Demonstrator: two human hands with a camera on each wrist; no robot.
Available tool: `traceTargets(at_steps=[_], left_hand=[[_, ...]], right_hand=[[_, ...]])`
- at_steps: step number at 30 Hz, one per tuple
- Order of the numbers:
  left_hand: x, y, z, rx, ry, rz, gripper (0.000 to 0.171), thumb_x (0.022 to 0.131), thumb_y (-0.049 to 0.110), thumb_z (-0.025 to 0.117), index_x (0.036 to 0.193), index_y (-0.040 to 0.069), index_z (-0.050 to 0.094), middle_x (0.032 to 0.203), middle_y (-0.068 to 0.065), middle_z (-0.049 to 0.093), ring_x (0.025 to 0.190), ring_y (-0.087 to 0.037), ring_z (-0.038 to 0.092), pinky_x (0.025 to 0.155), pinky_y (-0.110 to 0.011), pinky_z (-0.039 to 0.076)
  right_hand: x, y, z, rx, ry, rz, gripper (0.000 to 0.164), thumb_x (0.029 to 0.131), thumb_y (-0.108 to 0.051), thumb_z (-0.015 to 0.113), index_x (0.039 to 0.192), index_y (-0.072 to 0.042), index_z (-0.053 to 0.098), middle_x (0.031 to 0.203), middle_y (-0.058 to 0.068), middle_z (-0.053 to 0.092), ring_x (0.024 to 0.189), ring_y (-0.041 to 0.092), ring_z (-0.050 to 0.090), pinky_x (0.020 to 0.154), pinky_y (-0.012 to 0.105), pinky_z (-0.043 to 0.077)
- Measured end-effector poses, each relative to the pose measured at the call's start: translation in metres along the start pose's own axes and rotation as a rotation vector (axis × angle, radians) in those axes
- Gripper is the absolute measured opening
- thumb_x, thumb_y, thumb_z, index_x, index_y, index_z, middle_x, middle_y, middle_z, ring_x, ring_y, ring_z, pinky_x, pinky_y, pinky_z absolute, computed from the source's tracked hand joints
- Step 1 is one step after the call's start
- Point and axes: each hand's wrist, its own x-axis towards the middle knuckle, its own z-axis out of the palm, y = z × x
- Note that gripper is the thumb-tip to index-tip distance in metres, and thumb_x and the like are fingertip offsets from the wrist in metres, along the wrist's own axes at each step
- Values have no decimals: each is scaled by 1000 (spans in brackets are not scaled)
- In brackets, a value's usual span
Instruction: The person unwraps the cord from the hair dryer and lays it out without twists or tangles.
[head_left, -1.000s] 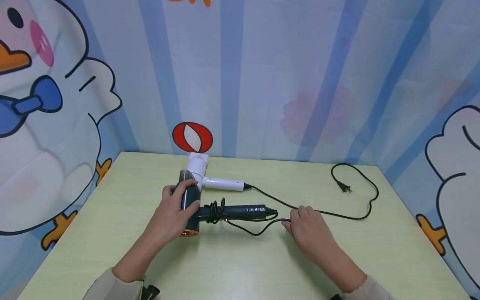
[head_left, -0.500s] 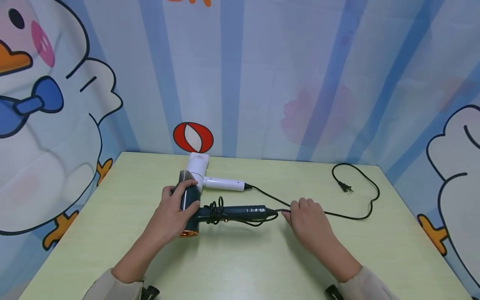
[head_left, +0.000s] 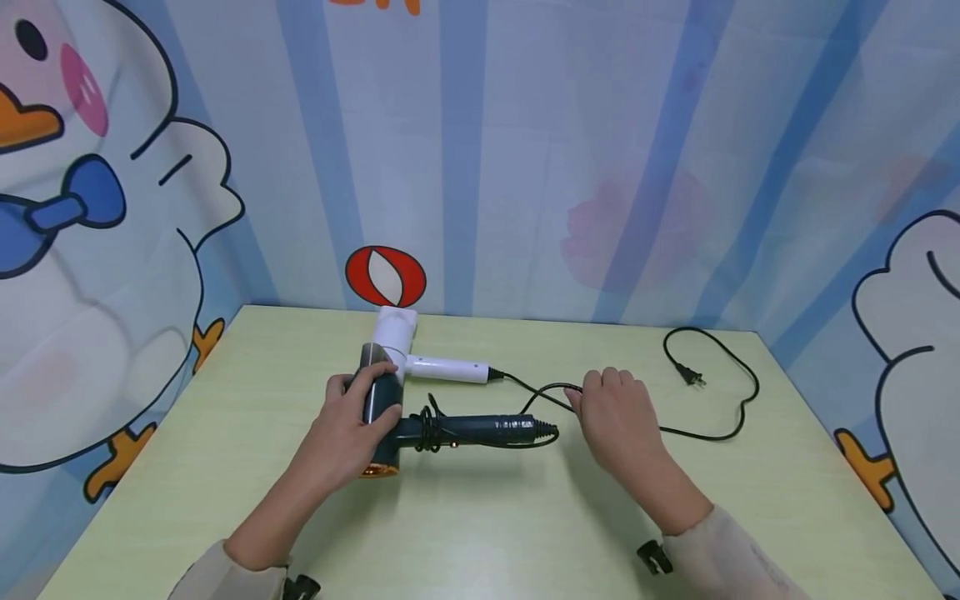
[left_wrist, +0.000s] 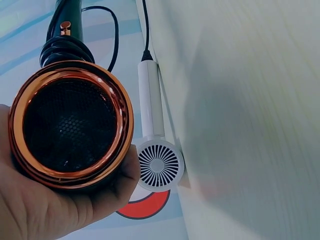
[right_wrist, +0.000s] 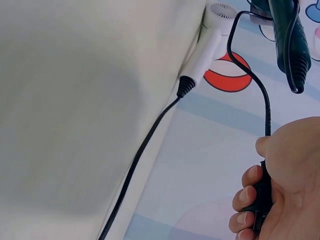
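Note:
My left hand (head_left: 341, 437) grips the barrel of a dark green hair dryer (head_left: 480, 429) above the table, its handle pointing right. The left wrist view shows the dryer's copper-rimmed grille (left_wrist: 70, 127). Several turns of black cord (head_left: 429, 429) wrap the handle near the barrel. To the right, my right hand (head_left: 618, 417) holds the end of that cord; in the right wrist view the fingers curl round its black plug (right_wrist: 261, 195), partly hidden by them. From this hand the cord arcs left, behind the handle.
A white hair dryer (head_left: 450, 369) lies on the pale table (head_left: 480, 533) just behind the dark one. Its black cord passes behind my right hand to a two-prong plug (head_left: 687, 374) at the back right. A cartoon-printed curtain (head_left: 517, 150) stands behind the table.
My right hand has moved up, away from my body, with the cord end. The cord's free length has swung from in front of the handle to behind it. The left hand stays put.

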Motion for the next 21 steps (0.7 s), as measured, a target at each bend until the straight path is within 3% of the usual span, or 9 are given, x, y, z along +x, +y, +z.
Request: traceTargets(at_steps=[11, 21], left_hand=[[-2, -2, 1, 9, -7, -11, 55, 102, 38, 57, 152, 35, 34, 154, -22, 21, 116, -47, 53, 78, -51, 59], [-1, -4, 1, 17, -4, -9, 54, 102, 37, 57, 152, 34, 35, 153, -23, 22, 114, -46, 54, 78, -51, 59]], right_hand=[[10, -2, -3, 1, -5, 18, 48, 103, -31, 60, 70, -7, 34, 63, 6, 31, 56, 23, 32, 54, 33, 28], [15, -7, -8, 42, 66, 19, 46, 104, -31, 59, 72, -7, 36, 65, 6, 33, 57, 24, 32, 55, 34, 27]])
